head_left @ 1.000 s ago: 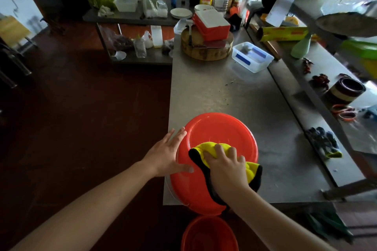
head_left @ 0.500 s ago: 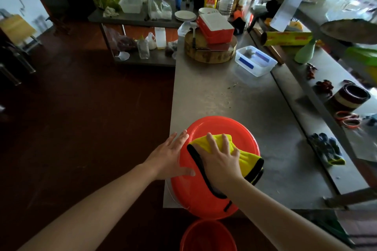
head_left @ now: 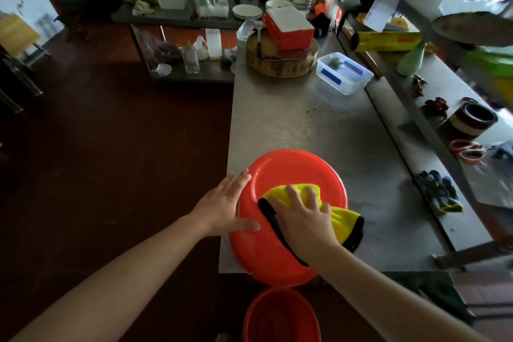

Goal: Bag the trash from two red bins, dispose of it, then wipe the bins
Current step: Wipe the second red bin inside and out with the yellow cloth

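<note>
Red bin [head_left: 277, 172], upturned at the near edge of the worktop [head_left: 305, 133]: flat-fingered left hand [head_left: 224, 209] steadies it as the right hand [head_left: 304, 216], fingers spread, has swept the yellow cloth [head_left: 344, 221] rightward; wiping under way.

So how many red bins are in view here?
2. One upturned bin sits at the near edge of the steel table, under the yellow cloth; the other bin stands open on the floor below it.

No legible text or labels
</note>
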{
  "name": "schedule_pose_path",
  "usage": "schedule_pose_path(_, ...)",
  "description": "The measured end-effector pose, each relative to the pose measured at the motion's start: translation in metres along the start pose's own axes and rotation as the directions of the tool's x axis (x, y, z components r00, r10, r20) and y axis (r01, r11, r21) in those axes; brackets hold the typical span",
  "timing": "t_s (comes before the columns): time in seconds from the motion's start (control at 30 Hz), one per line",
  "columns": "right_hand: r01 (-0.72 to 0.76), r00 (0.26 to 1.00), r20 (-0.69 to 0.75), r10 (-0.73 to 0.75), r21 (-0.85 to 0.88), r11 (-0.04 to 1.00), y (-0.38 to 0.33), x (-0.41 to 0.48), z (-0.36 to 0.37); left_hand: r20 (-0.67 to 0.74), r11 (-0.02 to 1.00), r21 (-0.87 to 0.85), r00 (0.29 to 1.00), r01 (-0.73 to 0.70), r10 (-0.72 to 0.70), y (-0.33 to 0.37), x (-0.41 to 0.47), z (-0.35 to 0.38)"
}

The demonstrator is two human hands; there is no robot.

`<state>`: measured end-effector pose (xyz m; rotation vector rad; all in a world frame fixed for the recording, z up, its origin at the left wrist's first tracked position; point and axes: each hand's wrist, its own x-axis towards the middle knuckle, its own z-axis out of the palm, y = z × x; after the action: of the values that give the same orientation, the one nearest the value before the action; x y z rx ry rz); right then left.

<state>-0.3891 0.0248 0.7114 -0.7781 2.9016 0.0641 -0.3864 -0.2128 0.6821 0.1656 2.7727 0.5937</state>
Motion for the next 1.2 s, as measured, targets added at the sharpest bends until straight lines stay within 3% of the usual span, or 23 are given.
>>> schedule_pose_path(0.17,0.005,0.998,-0.056,-0.007,-0.020,1.000,0.009,-0.016,0.013,0.001,0.999,-0.031,1.000,-0.011,0.011,0.001,-0.002,0.000)
schedule_pose_path(0.37,-0.163,0.983,-0.076,0.165,0.027,0.986,0.018,0.062,-0.002,0.018,0.999,-0.042,1.000,-0.006,0.007,0.003,0.000,-0.004)
schedule_pose_path(0.53,-0.201,0.979,-0.041,0.201,0.011,0.979,0.024,0.096,-0.017,0.022,0.998,-0.052,0.999,-0.023,0.025,0.004,-0.002,-0.007)
schedule_pose_path(0.9,-0.092,0.992,-0.085,0.091,-0.006,0.996,0.020,-0.030,0.014,0.019,1.000,0.001,1.000,0.000,0.000,0.005,-0.004,-0.003)
schedule_pose_path(1.2,-0.223,0.968,-0.111,0.227,0.043,0.974,0.046,0.066,-0.008,0.038,1.000,0.014,0.999,0.012,-0.013,0.006,-0.002,-0.006)
